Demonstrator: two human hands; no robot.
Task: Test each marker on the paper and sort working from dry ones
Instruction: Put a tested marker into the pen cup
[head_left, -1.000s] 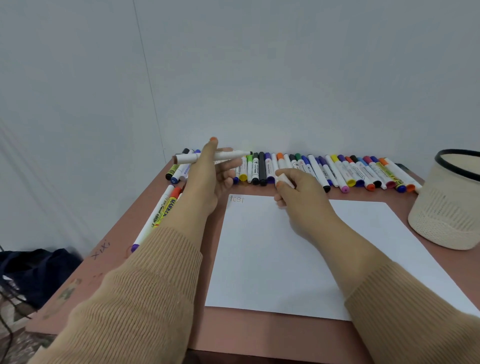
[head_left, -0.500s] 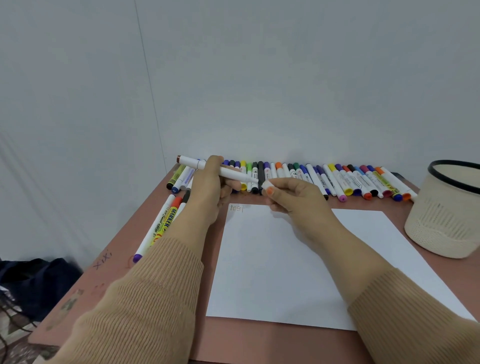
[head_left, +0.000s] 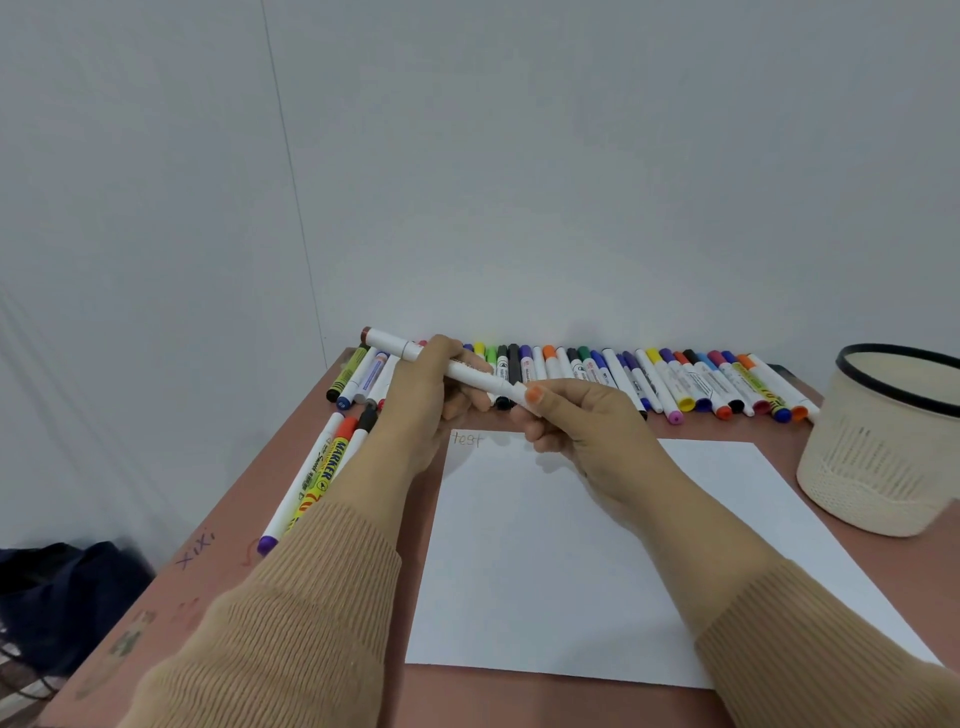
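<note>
While both hands meet above the paper's far edge, item one: white marker (head_left: 395, 344), brown-ended, held off the table and slanting from far left down to the right. My left hand (head_left: 421, 402) has its fingers curled round the barrel. My right hand (head_left: 579, 423) pinches the white cap (head_left: 519, 391) at the marker's right end; whether it is fully seated I cannot tell.

Item two: white paper (head_left: 571, 551), centred on the brown table (head_left: 519, 699), with "test" (head_left: 466, 439) written faintly in its far left corner.

Item three: row of capped markers (head_left: 675, 382) along the far edge.

Item four: several markers (head_left: 322, 475) left of the paper.

Item five: cream mesh basket (head_left: 883, 462), at right.
</note>
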